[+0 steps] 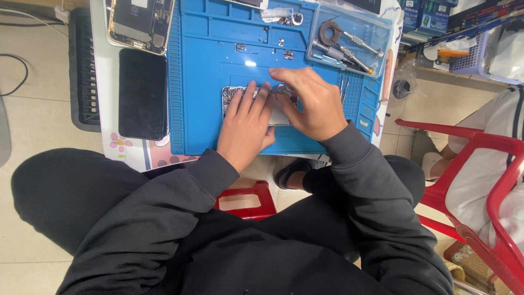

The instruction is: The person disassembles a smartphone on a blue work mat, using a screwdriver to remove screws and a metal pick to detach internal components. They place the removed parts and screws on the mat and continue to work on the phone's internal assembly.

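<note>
Pressing flat, the left hand [245, 127] is steadying the opened silver phone chassis [256, 105] near the blue silicone mat's [202, 82] front edge; the right hand [311, 104] is pinching a small metal tool [280, 88], disassembly seemingly midway.

We see our left hand [246, 127] lying flat on an opened phone [234, 97] on the blue work mat [207, 71], while our right hand [311, 104] pinches a small silver tool [281, 88] at the phone's right end. Far right sits a clear tray [376, 41] of screwdrivers [343, 54]. Left of the mat lie a black phone screen [142, 94] and another opened phone [139, 24]. A red plastic chair [480, 180] stands at right.
</note>
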